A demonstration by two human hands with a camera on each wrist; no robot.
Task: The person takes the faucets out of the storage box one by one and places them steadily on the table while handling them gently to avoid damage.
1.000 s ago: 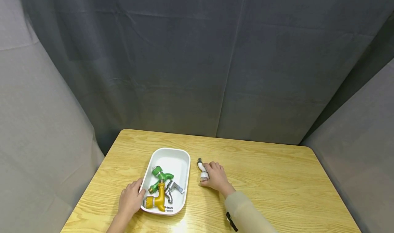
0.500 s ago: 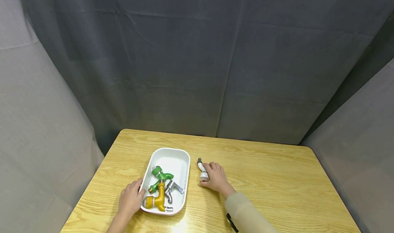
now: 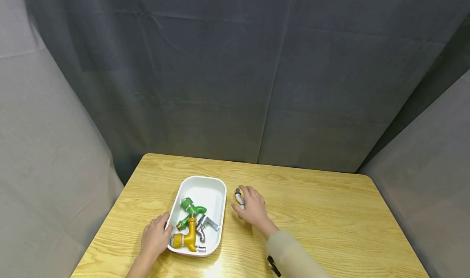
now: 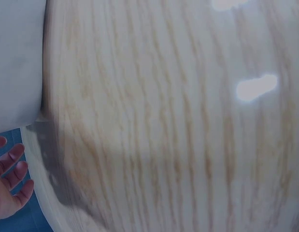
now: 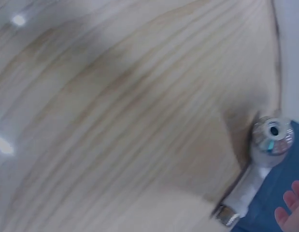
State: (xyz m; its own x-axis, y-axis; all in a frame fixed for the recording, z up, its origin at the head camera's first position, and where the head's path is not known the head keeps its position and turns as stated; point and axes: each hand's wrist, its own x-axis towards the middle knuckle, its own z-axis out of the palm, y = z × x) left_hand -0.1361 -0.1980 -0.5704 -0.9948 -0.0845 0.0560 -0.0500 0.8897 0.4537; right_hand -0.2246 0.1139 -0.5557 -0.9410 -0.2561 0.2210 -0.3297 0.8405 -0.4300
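Observation:
My left hand (image 3: 156, 238) rests at the left side of a white tray (image 3: 225, 219), thumb at the rim. The left wrist view shows its relaxed fingers (image 4: 14, 174) just below the tray's wall (image 4: 19, 67). Inside the tray lie a green tap (image 3: 194, 209), a yellow tap (image 3: 191, 236) and a chrome tap (image 3: 210, 223). My right hand (image 3: 253, 208) is over a white tap (image 3: 239, 199), hiding much of it, fingers spread. In the right wrist view the white tap (image 5: 253, 179) lies alongside the relaxed fingers (image 5: 290, 199), with a visible space between them.
A wooden table (image 3: 323, 216) carries everything, with its rounded back edge before a dark grey curtain (image 3: 205, 86). Paler cloth panels (image 3: 55, 147) stand at the left and right sides.
My right hand has loosened from the white tap's thick end and shifted slightly forward, its fingers spreading. The left hand and the tray stay practically in place.

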